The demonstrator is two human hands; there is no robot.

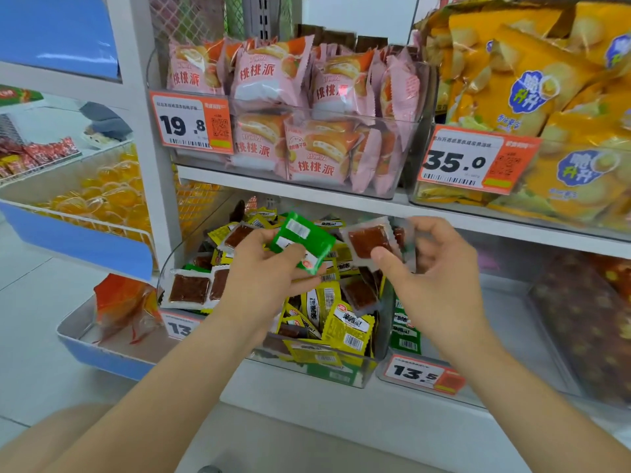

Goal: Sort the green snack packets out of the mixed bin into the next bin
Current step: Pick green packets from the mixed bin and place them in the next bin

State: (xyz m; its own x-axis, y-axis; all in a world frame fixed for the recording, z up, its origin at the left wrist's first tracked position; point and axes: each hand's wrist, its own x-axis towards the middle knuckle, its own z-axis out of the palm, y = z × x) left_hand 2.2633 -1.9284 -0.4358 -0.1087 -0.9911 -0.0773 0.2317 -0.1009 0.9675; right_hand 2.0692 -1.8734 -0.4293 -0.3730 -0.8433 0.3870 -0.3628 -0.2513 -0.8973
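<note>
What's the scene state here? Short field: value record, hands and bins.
left hand: holds a green foil snack packet above the mixed bin
right hand: pinches a clear packet with a reddish-brown square inside
mixed bin: clear plastic, piled with yellow packets and clear brown-square packets
next bin: to the right, green packets visible inside
price tag: orange and white, reads 13.5, on the next bin's front

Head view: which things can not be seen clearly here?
- Next bin: the right hand and forearm cover most of it; only a few green packets show.
- Price tag on the mixed bin: the left forearm hides its digits after "13".
- Right hand: a clear packet showing a red-brown slab hides whatever sits behind it.
- Green packet in the left hand: print too blurred to read.
</note>
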